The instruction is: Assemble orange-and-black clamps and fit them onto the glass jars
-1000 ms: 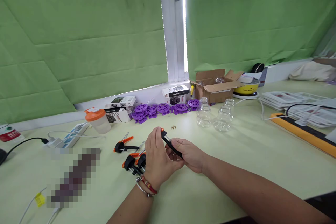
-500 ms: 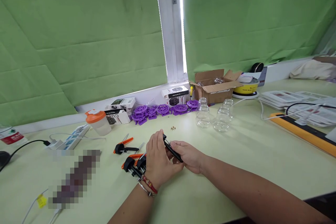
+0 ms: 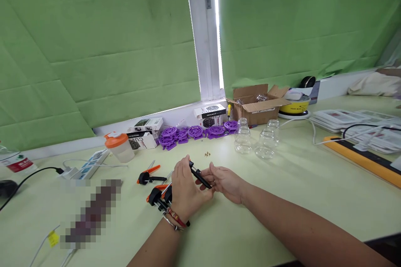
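My left hand point(image 3: 184, 185) is closed around a slim black bar-shaped part point(image 3: 201, 178), holding it at a slant above the table. Part of its upper end is hidden by the fingers. Beside it, my right hand point(image 3: 227, 183) has its thumb raised off the part and its fingers stretched out behind it; whether they touch it I cannot tell. Left of my hands lie several similar assemblies with black round heads, orange levers and metal rods, one apart point(image 3: 148, 176) and others point(image 3: 156, 197) partly under my left wrist. A few tiny brass-coloured pieces point(image 3: 207, 154) lie beyond my hands.
Purple wheel-shaped parts point(image 3: 196, 132) line the back, near printed boxes point(image 3: 144, 140) and an open cardboard box point(image 3: 260, 110). Stacked clear containers point(image 3: 265, 146) stand back right. An orange-lidded cup point(image 3: 120, 150), a power strip point(image 3: 94, 162) and cables are on the left.
My right thumb has lifted off the black part and the right fingers have loosened. My left hand has shifted slightly left with the part. The camera view has moved a little.
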`<state>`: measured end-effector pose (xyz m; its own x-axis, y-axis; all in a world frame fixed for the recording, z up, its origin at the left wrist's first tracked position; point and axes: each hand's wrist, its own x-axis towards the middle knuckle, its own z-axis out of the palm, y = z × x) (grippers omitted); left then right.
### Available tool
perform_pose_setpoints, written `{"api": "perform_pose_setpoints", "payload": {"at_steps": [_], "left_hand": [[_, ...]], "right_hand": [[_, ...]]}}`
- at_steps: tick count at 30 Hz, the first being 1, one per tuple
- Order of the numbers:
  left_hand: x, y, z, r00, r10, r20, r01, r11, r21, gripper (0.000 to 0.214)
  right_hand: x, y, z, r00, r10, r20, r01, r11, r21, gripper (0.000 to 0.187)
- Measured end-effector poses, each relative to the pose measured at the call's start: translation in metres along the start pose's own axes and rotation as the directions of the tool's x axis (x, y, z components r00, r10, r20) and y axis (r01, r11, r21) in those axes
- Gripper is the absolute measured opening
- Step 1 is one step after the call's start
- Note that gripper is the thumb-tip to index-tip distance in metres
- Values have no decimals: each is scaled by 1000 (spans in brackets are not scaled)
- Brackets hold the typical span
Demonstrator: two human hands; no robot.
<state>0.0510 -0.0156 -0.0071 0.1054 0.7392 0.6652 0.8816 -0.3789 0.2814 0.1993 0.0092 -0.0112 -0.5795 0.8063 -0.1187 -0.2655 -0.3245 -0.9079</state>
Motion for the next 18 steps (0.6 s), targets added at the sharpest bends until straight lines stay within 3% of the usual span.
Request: {"api": "perform_pose_setpoints", "payload": {"at_steps": [7,13,18], "left_hand": [[-1,-6,6,998,57,-1,-57,998,5,90],[-1,-6,8,999,40,15,-41,998,37,87],[-1,-10,13,999,24,33,-26,996,90,84]], "right_hand": [[3,4,-1,992,-72,-99,61,992,-113,56],[-4,-3,4,988,-115,-102,89,969,-229,54],[-5,-6,4,968,-164,-192,89,933,-348,49]]}}
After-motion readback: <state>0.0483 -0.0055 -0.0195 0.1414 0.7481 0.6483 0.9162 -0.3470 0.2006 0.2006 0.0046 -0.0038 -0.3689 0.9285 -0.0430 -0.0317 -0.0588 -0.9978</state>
